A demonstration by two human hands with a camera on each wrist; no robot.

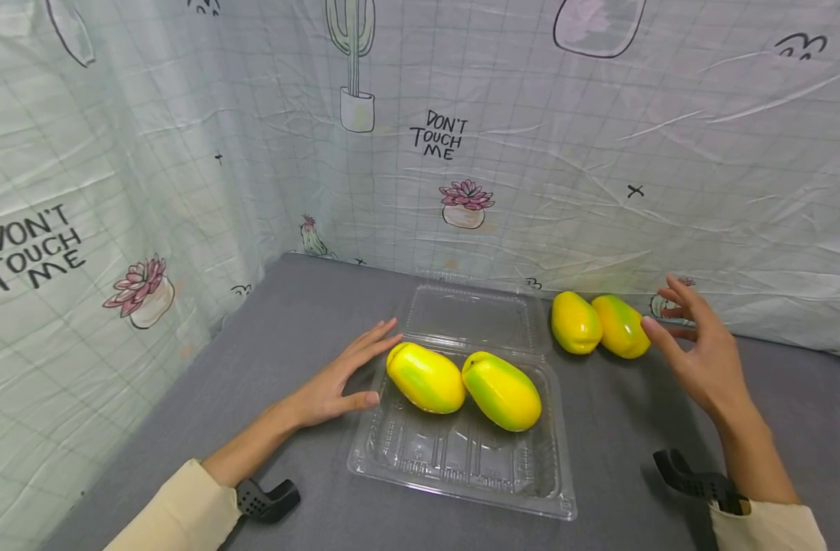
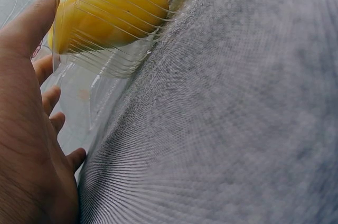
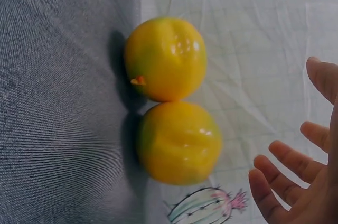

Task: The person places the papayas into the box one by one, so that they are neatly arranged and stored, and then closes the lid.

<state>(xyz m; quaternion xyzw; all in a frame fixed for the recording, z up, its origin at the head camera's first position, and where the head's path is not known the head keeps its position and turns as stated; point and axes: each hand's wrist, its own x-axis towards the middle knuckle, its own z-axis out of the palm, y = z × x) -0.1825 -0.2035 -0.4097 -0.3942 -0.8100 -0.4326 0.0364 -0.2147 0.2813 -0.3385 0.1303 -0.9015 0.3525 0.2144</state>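
A clear plastic clamshell container (image 1: 461, 459) lies with its lid (image 1: 471, 314) folded back. Two yellow-green papayas sit side by side in its far half, a left one (image 1: 425, 378) and a right one (image 1: 502, 392). My left hand (image 1: 333, 383) rests at the container's left edge, fingers spread and thumb beside the wall; in the left wrist view its thumb overlaps the clear wall before a papaya (image 2: 116, 7). My right hand (image 1: 702, 360) is raised with relaxed fingers and holds nothing. Nearest to it is a papaya (image 1: 621, 327), touching another papaya (image 1: 576, 323) on its left.
Grey cloth (image 1: 254, 367) covers the table. A printed curtain (image 1: 502, 153) with plant drawings hangs along the back and left, close behind the lid and the two loose papayas. Black straps (image 1: 268, 501) sit on both wrists.
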